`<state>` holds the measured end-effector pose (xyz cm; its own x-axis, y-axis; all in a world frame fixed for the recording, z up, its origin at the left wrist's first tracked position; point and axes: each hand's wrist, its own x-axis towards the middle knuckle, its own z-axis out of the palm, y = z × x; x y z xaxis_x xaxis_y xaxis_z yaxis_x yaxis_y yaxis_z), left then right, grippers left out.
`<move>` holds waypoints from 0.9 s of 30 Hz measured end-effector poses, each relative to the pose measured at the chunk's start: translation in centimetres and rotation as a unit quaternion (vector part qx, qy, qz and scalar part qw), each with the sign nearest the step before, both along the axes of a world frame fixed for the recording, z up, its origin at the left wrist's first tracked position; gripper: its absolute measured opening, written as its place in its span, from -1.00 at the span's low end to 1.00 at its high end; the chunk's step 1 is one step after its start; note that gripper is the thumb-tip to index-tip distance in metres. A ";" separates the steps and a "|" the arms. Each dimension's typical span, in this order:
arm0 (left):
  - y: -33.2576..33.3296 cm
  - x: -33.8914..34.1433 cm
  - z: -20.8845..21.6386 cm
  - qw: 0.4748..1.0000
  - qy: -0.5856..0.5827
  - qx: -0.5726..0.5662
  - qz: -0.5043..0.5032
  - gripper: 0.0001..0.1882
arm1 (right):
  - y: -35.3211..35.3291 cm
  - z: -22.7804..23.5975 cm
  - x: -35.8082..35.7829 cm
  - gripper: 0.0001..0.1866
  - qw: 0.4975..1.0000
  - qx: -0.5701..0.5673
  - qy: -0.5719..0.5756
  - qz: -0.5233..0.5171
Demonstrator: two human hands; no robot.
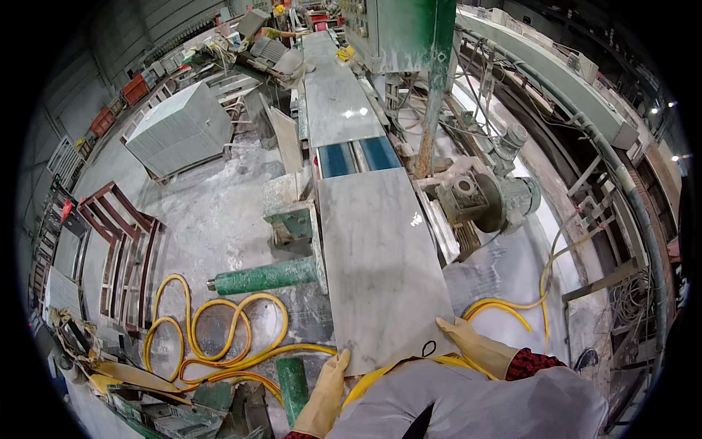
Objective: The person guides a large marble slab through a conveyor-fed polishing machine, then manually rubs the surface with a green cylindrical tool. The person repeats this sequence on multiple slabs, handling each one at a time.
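A long pale grey stone slab (384,249) with a polished sheen lies right in front of me, its near end close to my body. At its near left corner is my left hand (327,386), in a cream rubber glove, closed on the edge. My right hand (479,347), gloved alike, grips the right edge near the same end; fingers under the slab are hidden. A small dark loop mark (429,348) shows on the slab near my right hand. Ahead, past a gap showing blue conveyor belts (337,160), lies another grey slab (342,102).
Green rollers (265,276) and a coiled yellow hose (232,338) are at the left. A motor (515,199) juts out right of the conveyor. Further off stand a stack of slabs (183,128), a brown metal rack (126,252) and a green machine housing (409,36).
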<state>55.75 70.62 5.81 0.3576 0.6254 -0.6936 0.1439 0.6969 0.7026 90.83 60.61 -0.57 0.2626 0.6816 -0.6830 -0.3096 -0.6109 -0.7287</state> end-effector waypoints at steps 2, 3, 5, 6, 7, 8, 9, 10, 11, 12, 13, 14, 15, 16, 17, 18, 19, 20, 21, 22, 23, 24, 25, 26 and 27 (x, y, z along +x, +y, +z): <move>1.5 2.2 0.8 0.995 -0.044 0.008 0.091 -0.40 | 3.4 1.1 0.5 -0.31 0.999 -0.021 -0.026 0.005; 2.7 2.3 -1.4 0.996 -0.021 0.014 0.091 -0.39 | 5.4 2.7 0.7 -0.31 0.999 -0.036 -0.027 0.007; 5.8 2.3 -6.8 0.993 -0.032 0.075 0.080 -0.40 | 8.8 2.5 2.1 -0.33 0.999 -0.029 -0.030 0.003; 7.0 3.0 -7.4 0.992 -0.036 0.098 0.073 -0.40 | 10.1 1.0 3.2 -0.35 0.999 -0.015 -0.031 0.000; 8.2 3.8 -8.0 0.989 -0.029 0.127 0.075 -0.40 | 11.2 -0.4 4.3 -0.36 0.999 0.000 -0.032 -0.003; 9.1 4.8 -7.4 0.990 -0.013 0.111 0.088 -0.41 | 12.4 -0.4 4.7 -0.34 0.998 -0.023 -0.066 0.005; 10.1 5.7 -6.8 0.990 0.004 0.095 0.101 -0.43 | 13.9 -0.4 5.0 -0.32 0.994 -0.046 -0.100 0.013; 11.0 6.6 -6.2 0.990 0.020 0.080 0.113 -0.44 | 15.1 -0.3 5.4 -0.30 0.988 -0.068 -0.135 0.021; 11.7 7.4 -5.5 0.990 0.013 0.066 0.127 -0.44 | 15.3 -2.7 6.0 -0.35 0.998 0.007 -0.059 -0.006; 12.1 7.9 -4.8 0.989 0.009 0.049 0.142 -0.44 | 15.8 -4.4 6.9 -0.34 0.999 0.009 -0.042 0.004; 12.1 8.3 -4.3 0.987 0.005 0.030 0.155 -0.44 | 15.7 -6.0 7.7 -0.34 1.000 0.008 -0.024 0.011; 11.7 8.2 -4.1 0.989 0.025 0.052 0.136 -0.43 | 15.3 -6.9 8.1 -0.33 1.000 0.006 -0.008 0.021; 11.2 7.9 -4.3 0.989 0.044 0.076 0.121 -0.42 | 14.9 -5.6 8.3 -0.32 0.996 -0.003 -0.051 0.070; 10.5 7.6 -4.2 0.988 0.048 0.043 0.138 -0.41 | 13.7 -3.8 8.4 -0.30 0.989 -0.011 -0.092 0.118; 10.1 7.6 -4.0 0.987 0.050 0.011 0.151 -0.39 | 12.8 -3.4 8.0 -0.27 0.995 -0.009 -0.055 0.086; 9.6 7.9 -3.7 0.977 0.037 -0.078 0.194 -0.36 | 11.9 -3.1 7.6 -0.24 0.999 -0.007 -0.019 0.050; 9.6 8.2 -3.6 0.957 0.023 -0.165 0.238 -0.34 | 10.3 -4.2 6.2 -0.21 0.994 0.006 0.096 -0.058; 10.0 8.2 -3.9 0.947 -0.005 -0.218 0.238 -0.40 | 9.9 -4.0 5.7 -0.16 0.977 -0.019 0.180 -0.115; 9.9 7.7 -4.3 0.932 -0.033 -0.272 0.239 -0.45 | 9.9 -3.0 4.8 -0.11 0.949 -0.048 0.257 -0.174; 9.6 7.2 -4.6 0.912 -0.059 -0.326 0.241 -0.51 | 10.1 -1.9 4.5 -0.04 0.928 -0.113 0.305 -0.181; 9.6 7.9 -5.0 0.934 -0.066 -0.261 0.235 -0.39 | 10.7 -0.4 4.7 0.02 0.904 -0.168 0.347 -0.185; 9.8 7.9 -5.5 0.930 -0.078 -0.260 0.247 -0.42 | 10.6 -1.1 4.8 0.06 0.904 -0.175 0.345 -0.184; 9.9 7.6 -6.2 0.926 -0.089 -0.259 0.259 -0.45 | 10.2 -3.0 4.9 0.11 0.903 -0.182 0.343 -0.182; 10.1 7.7 -6.5 0.922 -0.103 -0.257 0.272 -0.48 | 9.9 -4.3 5.2 0.15 0.904 -0.187 0.340 -0.181; 10.5 7.7 -5.8 0.927 -0.110 -0.247 0.260 -0.55 | 10.2 -4.8 4.6 0.16 0.920 -0.170 0.290 -0.201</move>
